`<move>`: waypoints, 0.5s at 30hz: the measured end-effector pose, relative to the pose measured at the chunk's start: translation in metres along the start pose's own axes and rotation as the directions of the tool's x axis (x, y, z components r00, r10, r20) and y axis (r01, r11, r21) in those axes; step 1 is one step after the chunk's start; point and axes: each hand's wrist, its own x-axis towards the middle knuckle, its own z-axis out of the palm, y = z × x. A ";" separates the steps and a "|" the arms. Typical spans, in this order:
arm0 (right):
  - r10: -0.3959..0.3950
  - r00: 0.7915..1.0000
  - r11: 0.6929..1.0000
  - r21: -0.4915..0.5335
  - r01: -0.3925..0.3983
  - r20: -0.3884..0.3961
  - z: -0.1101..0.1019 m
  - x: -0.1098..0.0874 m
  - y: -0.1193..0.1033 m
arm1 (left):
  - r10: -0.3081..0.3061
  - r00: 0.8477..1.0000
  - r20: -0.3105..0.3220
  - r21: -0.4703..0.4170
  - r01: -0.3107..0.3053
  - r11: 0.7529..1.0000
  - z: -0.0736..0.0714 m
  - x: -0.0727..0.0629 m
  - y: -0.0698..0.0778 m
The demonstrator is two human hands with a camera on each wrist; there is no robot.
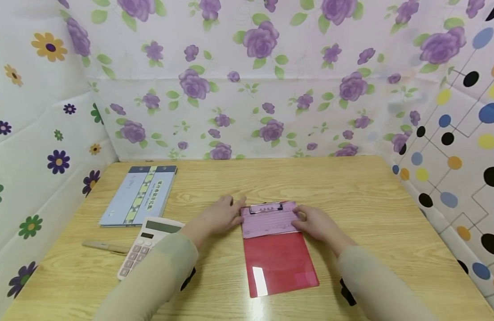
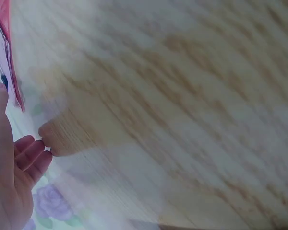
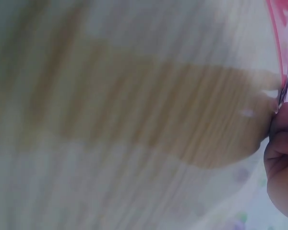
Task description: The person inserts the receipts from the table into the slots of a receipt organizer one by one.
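A red clipboard (image 1: 279,263) lies on the table in front of me, with pink paper slips (image 1: 268,226) under its metal clip (image 1: 266,208). At the clipboard's upper left corner is my left hand (image 1: 220,216), its thumb right at the edge of the slips and its other fingers loosely bent beside the board. In the left wrist view those fingers hang over the wood with nothing in them. My right hand (image 1: 318,223) pinches the clipboard's upper right edge, thumb over the slips and fingers curled at the side, as the right wrist view also shows.
To the left, a light blue ledger (image 1: 126,196) with a patterned band lies flat. A white calculator (image 1: 140,249) with pinkish keys is partly hidden by the left sleeve, and a beige pen (image 1: 104,246) lies beside it. Flower-printed cloth (image 1: 247,98) hangs behind the table.
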 end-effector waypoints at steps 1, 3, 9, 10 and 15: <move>0.010 1.000 1.000 -0.002 -0.010 -0.004 -0.002 -0.002 0.004 | -0.006 1.000 0.002 -0.007 0.006 1.000 0.000 0.000 -0.001; 0.026 1.000 1.000 -0.013 -0.026 -0.014 -0.006 -0.004 0.012 | -0.007 1.000 0.004 -0.015 0.007 1.000 0.001 0.000 -0.003; 0.057 0.998 0.998 -0.016 -0.057 -0.024 -0.013 -0.011 0.029 | -0.023 0.999 0.034 -0.029 0.024 0.999 0.001 -0.002 -0.006; 0.065 0.998 0.998 -0.015 -0.065 -0.024 -0.013 -0.012 0.032 | -0.025 0.999 0.039 -0.033 0.027 0.999 0.000 -0.002 -0.006; 0.092 0.996 0.996 -0.014 -0.093 -0.015 -0.013 -0.015 0.039 | -0.025 0.999 0.042 -0.038 0.027 0.999 -0.001 -0.005 -0.007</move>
